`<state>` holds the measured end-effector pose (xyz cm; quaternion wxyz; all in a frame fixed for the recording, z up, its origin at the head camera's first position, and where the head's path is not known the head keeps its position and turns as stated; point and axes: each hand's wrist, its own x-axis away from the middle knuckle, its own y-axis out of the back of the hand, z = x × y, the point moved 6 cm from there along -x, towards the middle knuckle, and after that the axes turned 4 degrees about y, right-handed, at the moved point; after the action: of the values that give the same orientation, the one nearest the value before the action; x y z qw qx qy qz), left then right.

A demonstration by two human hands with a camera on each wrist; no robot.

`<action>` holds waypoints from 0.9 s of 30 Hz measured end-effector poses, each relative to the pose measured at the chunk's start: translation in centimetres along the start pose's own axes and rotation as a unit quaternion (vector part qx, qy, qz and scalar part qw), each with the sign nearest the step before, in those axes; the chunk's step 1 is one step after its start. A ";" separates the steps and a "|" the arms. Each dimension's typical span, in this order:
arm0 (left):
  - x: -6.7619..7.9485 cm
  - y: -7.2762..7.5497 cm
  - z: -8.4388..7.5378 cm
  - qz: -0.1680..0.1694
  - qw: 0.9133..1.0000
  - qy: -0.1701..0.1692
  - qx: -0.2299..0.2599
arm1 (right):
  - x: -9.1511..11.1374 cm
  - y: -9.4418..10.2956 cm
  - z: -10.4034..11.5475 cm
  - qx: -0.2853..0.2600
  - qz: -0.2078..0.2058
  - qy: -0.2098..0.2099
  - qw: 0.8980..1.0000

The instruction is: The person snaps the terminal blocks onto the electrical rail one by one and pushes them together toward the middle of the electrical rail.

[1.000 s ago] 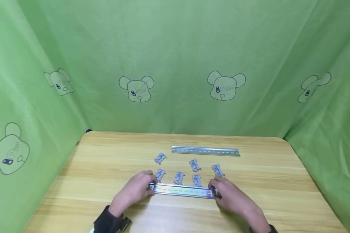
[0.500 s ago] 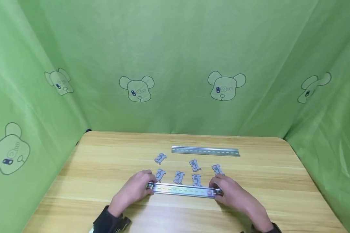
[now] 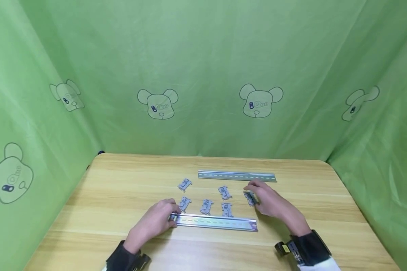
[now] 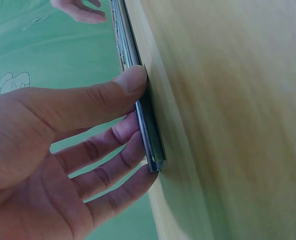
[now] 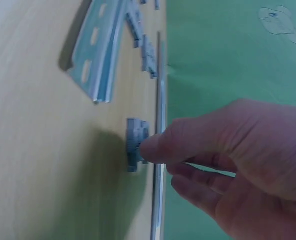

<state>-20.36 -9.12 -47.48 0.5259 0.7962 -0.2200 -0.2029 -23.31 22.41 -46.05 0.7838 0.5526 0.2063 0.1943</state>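
Note:
My left hand pinches the left end of the nearer slotted metal DIN rail. In the left wrist view the thumb lies on one side of this rail and the fingers are on the other. My right hand is over the rightmost grey DIN-rail terminal block, which lies on the table. The right wrist view has the thumb tip overlapping that block; the index finger is mostly hidden behind the thumb. Several similar blocks, one a terminal block just beyond the rail, lie flat.
A second slotted rail lies farther back on the wooden table. Green cloth with bear-head drawings hangs behind and at both sides. Each wrist wears a black band, such as the right wristband.
My right hand has let go of the near rail's right end and moved up and away to the rightmost terminal block. The left hand stays on the rail's left end.

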 end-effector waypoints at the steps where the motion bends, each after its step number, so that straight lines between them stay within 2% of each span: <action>1: 0.0 0.0 0.0 -0.001 1.000 -0.001 -0.001 | -0.1 -0.2 -0.1 -0.003 0.005 0.003 1.000; 8: 0.1 -0.1 0.1 -0.004 1.000 -0.005 0.009 | -0.6 -1.3 -0.6 -0.023 0.023 0.005 0.999; 15: 0.0 -0.4 0.3 0.002 1.000 0.004 0.015 | -0.2 -1.0 -0.8 -0.010 0.016 -0.005 1.000; 21: 0.0 -0.7 0.6 0.002 1.000 0.008 0.025 | 1.1 0.0 -0.2 -0.012 -0.015 0.015 1.000; 27: -0.2 -0.6 0.8 0.004 1.000 0.005 0.030 | 3.2 0.4 0.2 -0.056 -0.043 0.016 0.997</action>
<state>-20.85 -9.42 -48.28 0.5034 0.8117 -0.2264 -0.1906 -20.60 24.06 -45.98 0.8179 0.4949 0.2313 0.1808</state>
